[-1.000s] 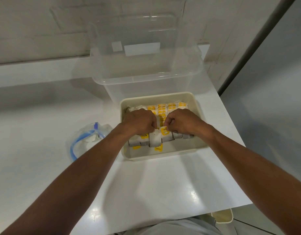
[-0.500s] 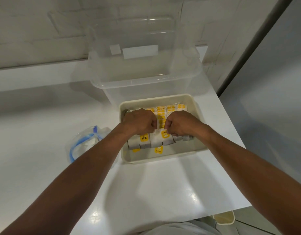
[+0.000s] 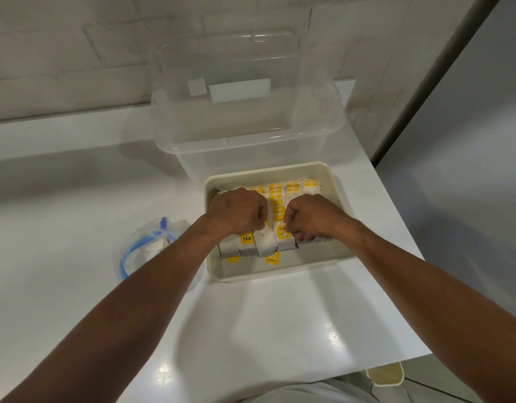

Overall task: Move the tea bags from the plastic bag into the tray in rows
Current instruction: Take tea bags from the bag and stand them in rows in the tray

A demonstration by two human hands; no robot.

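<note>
A: Entry. Nearest the camera, both forearms reach across the countertop (image 3: 251, 330) into the tray (image 3: 280, 276). State of the hands?

B: On the left hand (image 3: 236, 212) the fingers curl down onto the front row of tea bags (image 3: 245, 248). Its fingertips are hidden, so it cannot be told whether it holds a bag. On the right hand (image 3: 309, 218) the fingers are curled too, with thumb and forefinger pinching a bag by its yellow tag in the same row.

A: Location of the bags?

B: In the tray, standing on edge, packed in rows from the far wall toward the near one. A strip of tray floor at the front is bare except for two yellow tags lying on it. The plastic bag (image 3: 146, 242), with a blue zip, lies on the countertop left of the tray. Some white shows inside it; contents unclear.

A: Step in hand, as judged?

B: Seating and squaring the front row. The person should press the bags back against the row behind, both hands level, and keep the bags upright. Strings and tags should be tucked down so they do not foul the next row. Light pressure only, as paper sachets likely crush or topple sideways.

A: Surface and room?

B: Glossy white countertop with glare spots toward the front edge. Just behind the tray is a clear storage bin (image 3: 245, 135) with nothing visible in it. Beyond that is a pale tiled wall (image 3: 61, 53), with a grey panel (image 3: 469, 170) at right.
</note>
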